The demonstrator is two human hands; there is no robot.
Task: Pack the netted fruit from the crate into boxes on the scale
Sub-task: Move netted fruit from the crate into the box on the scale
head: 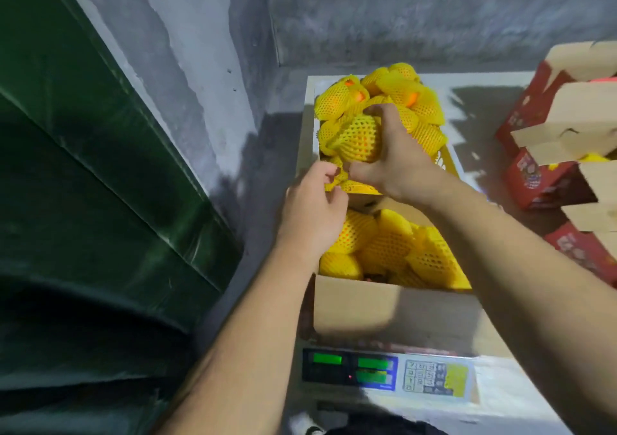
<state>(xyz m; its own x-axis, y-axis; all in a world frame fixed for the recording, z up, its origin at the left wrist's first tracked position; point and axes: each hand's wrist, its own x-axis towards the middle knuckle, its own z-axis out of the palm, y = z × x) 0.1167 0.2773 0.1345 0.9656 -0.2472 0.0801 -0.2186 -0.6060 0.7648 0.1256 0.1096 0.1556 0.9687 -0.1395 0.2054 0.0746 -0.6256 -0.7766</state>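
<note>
Right hand (387,154) grasps a yellow foam-netted fruit (359,139) atop the heaped yellow plastic crate (445,162); left hand (314,200) pinches netting just beside it. Nearer the person, directly below both hands, waits the open brown cardboard box (384,311) on the grey digital scale (384,373).

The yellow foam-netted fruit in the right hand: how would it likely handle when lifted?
The yellow foam-netted round fruit fills the right hand, so probably fairly heavy for its size. Its mesh sleeve looks soft and grippy, so slipping seems unlikely. Being round, it may roll unless nested among others in the brown cardboard box.
</note>
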